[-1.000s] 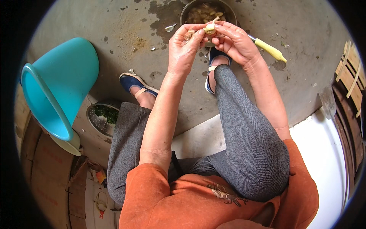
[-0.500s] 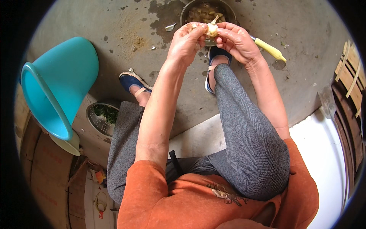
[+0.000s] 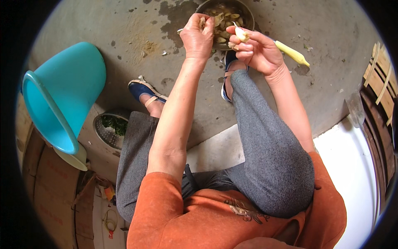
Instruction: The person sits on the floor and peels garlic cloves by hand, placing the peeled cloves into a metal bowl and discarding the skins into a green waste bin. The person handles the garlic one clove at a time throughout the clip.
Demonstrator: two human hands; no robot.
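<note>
My right hand (image 3: pixel 261 52) pinches a pale, partly peeled garlic clove (image 3: pixel 241 35) between thumb and fingers, with its stem end pointing up. To the left, my left hand (image 3: pixel 198 38) is closed at the near left rim of a metal bowl (image 3: pixel 251 25). Papery garlic skin (image 3: pixel 202 23) shows between its fingers. Several garlic cloves (image 3: pixel 221 40) lie inside the bowl, seemingly in water. Just right of my right hand, a knife with a yellow handle (image 3: pixel 292 53) rests on the floor, its blade mostly hidden behind the hand.
A turquoise bucket (image 3: pixel 78 79) lies tipped on its side at left. Below it, a metal colander (image 3: pixel 108 139) holds green leaves (image 3: pixel 116 123). Bits of peel (image 3: pixel 164 53) and wet patches mark the concrete floor. Wooden slats (image 3: pixel 379 83) stand at far right.
My hands have parted. The left has moved slightly left with skin in its fingers; the right has turned palm up, holding the garlic clove. More of the bowl's contents shows.
</note>
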